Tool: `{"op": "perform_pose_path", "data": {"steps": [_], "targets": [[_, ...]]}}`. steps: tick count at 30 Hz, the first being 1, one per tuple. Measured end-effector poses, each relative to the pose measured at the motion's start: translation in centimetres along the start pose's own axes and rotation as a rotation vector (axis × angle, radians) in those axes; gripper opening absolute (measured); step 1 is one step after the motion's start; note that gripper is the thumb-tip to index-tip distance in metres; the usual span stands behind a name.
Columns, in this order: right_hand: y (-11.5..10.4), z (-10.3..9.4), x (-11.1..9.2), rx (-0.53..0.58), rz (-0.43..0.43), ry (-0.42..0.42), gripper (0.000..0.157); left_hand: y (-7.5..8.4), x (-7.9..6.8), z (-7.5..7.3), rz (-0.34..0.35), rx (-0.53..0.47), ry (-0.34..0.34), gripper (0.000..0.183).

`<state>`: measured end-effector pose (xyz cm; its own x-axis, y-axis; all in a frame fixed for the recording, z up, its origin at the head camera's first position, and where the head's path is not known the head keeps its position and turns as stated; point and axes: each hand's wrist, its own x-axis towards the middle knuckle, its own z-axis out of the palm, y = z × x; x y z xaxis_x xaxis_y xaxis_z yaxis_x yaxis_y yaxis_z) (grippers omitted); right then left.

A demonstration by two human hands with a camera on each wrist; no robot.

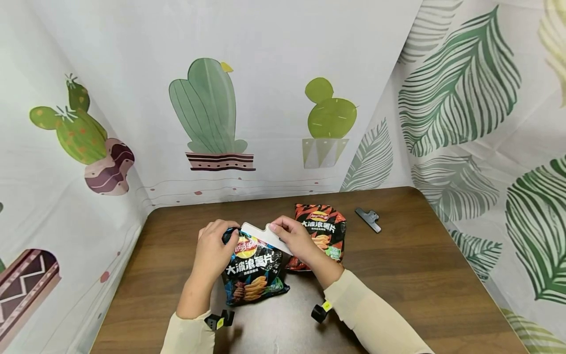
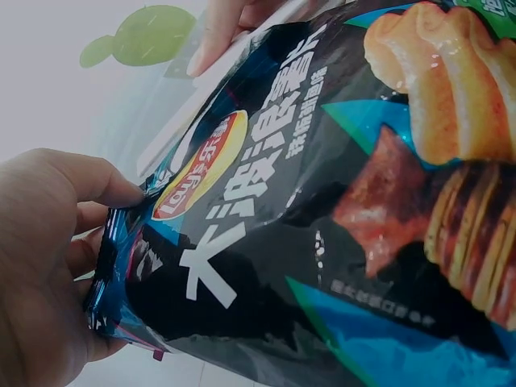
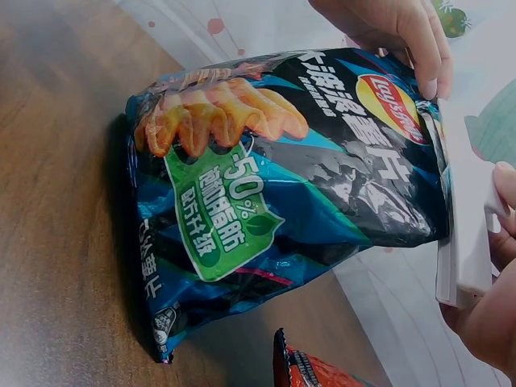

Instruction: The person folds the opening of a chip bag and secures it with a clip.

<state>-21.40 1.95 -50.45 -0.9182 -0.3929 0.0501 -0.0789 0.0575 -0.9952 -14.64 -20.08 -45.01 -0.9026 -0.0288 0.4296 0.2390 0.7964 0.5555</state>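
Observation:
A black and blue bag of potato chips (image 1: pixel 258 268) stands tilted over the table, its printed front facing me. My left hand (image 1: pixel 215 248) pinches the bag's upper left corner between thumb and fingers; the left wrist view shows the crimped edge bunched there. Along the bag's top edge lies a long white bag clip (image 3: pixel 461 201). My right hand (image 1: pixel 294 238) grips this clip, thumb and fingers on its handle side, as the right wrist view shows. The clip's bar overlaps the top seam of the bag.
A red and black chip bag (image 1: pixel 325 223) lies just behind my right hand, partly hidden by it. Farther right on the brown wooden table (image 1: pixel 411 265) is a grey bulldog clip (image 1: pixel 369 220). Cloth with printed cacti and leaves (image 1: pixel 274 98) hangs around the table's back and sides.

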Motion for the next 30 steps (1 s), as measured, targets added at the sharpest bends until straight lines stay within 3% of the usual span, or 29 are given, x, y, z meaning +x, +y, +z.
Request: {"op": "perform_pose_path", "data": {"steps": [15,30], "targets": [[-0.33,0.39,-0.04,-0.020,-0.040,0.003,0.018,-0.07,0.09,0.13,0.040,0.008,0.004,0.014],[-0.40,0.84,0.18,-0.027,-0.014,-0.014,0.020,-0.05,0.10,0.07,0.014,0.012,-0.012,0.017]]}}
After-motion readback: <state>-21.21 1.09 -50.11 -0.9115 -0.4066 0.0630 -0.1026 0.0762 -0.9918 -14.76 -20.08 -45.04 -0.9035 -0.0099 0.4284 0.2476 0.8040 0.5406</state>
